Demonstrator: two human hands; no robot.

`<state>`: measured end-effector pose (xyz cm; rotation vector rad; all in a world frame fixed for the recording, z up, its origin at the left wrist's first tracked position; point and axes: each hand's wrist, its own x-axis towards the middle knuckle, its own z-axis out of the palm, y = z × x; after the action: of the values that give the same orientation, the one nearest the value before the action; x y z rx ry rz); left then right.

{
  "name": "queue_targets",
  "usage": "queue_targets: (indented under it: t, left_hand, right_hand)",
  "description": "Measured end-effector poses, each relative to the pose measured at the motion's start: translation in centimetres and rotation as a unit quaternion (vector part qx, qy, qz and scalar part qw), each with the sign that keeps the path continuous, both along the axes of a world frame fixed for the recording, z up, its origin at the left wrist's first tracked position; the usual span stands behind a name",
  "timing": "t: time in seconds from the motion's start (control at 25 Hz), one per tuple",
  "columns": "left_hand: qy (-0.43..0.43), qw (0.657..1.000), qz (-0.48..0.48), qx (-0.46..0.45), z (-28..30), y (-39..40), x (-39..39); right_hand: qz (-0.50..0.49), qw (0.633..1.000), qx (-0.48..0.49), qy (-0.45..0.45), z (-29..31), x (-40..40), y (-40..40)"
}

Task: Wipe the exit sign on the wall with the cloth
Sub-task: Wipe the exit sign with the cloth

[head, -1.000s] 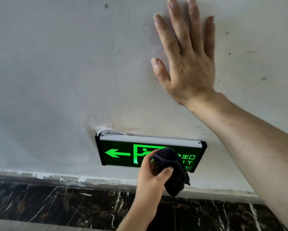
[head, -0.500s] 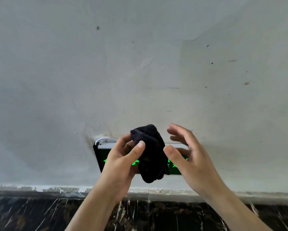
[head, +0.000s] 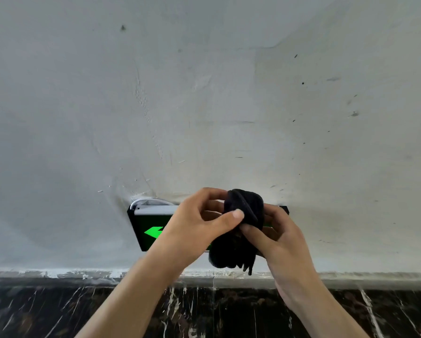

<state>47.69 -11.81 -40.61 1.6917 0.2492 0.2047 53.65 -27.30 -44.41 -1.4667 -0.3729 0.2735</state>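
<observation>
Step in hand: by my reading the cloth is being regathered or refolded, not wiping; the bundle sits in front of the sign, and whether it touches the sign's face cannot be told from this view

Cloth (head: 241,230): dark, bunched, shared by both hands; its upper fold stands above the knuckles; its lower end hangs loose below the sign's bottom edge

Left hand (head: 192,230): closed on the cloth's left side; thumb pressed on the front of the fabric, fingers curled over the top edge; a firm pinch grip, little gap showing

Right hand (head: 280,240): closed on the cloth's right side; thumb laid across the front low down, fingers wrapped behind and mostly hidden; grip closed on the fabric

Exit sign (head: 147,230): lit green, in a black frame, fixed low on the wall (head: 204,106) just above the dark marbled skirting (head: 58,311); only its left end with the arrow and a sliver of its right corner show; the rest is covered by hands and cloth

Cable (head: 141,200): white loop at the sign's top left corner

Next move calls for: a flat pad of cloth settled in one hand; the other hand released; the pad pressed to the lit face and drawn along its length; probably care near the cable loop, so the loose end does not snag
</observation>
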Motion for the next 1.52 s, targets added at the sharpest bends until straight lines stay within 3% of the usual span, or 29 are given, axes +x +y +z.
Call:
queue_targets:
  t: [0.08, 0.12, 0.2, 0.24, 0.28, 0.36, 0.52, 0.72, 0.92, 1.0, 1.12, 1.28, 1.52]
  left_hand:
    - [-0.036, 0.980, 0.052, 0.189, 1.2, 0.7, 0.5]
    - [-0.088, 0.946, 0.112, 0.292, 1.9, 1.4, 0.8]
    - [-0.222, 0.817, 0.230, 0.481, 3.6, 3.2, 1.6]
    - [-0.266, 0.748, 0.258, 0.551, 4.3, 4.2, 2.3]
    - [-0.283, 0.692, 0.267, 0.607, 4.9, 5.1, 3.2]
    - [-0.280, 0.622, 0.247, 0.688, 5.8, 6.4, 5.3]
    - [-0.283, 0.548, 0.229, 0.753, 5.6, 8.2, 7.7]
    - [-0.310, 0.523, 0.238, 0.757, 4.8, 10.0, 8.7]
    - [-0.323, 0.511, 0.245, 0.758, 4.7, 10.2, 9.0]
    - [-0.321, 0.513, 0.247, 0.757, 4.8, 10.1, 9.0]
    - [-0.315, 0.512, 0.254, 0.758, 4.7, 10.1, 8.9]
    - [-0.321, 0.508, 0.253, 0.759, 4.7, 10.0, 9.0]
    - [-0.325, 0.502, 0.256, 0.759, 4.6, 10.3, 9.1]
  right_hand:
    - [-0.060, 0.998, 0.000, -0.022, -0.8, 0.5, -0.4]
    - [-0.102, 0.993, -0.017, -0.049, -1.1, 0.9, -0.9]
    - [-0.196, 0.962, -0.101, -0.159, -1.6, 1.7, -1.8]
    - [-0.239, 0.928, -0.150, -0.244, -2.1, 2.1, -2.2]
    - [-0.275, 0.883, -0.190, -0.328, -2.8, 2.5, -2.6]
    - [-0.300, 0.805, -0.227, -0.459, -4.8, 3.2, -2.7]
    - [-0.250, 0.726, -0.285, -0.574, -8.6, 4.3, -1.4]
    - [-0.197, 0.678, -0.364, -0.607, -13.6, 5.6, -0.2]
    - [-0.102, 0.702, -0.434, -0.555, -16.8, 4.8, -1.2]
    - [-0.101, 0.719, -0.426, -0.540, -16.6, 4.1, -1.3]
    - [-0.170, 0.731, -0.333, -0.571, -14.1, 3.4, -1.2]
    - [-0.244, 0.727, -0.277, -0.579, -10.8, 4.7, 0.7]
    - [-0.136, 0.721, -0.342, -0.587, -14.4, 3.9, 2.3]
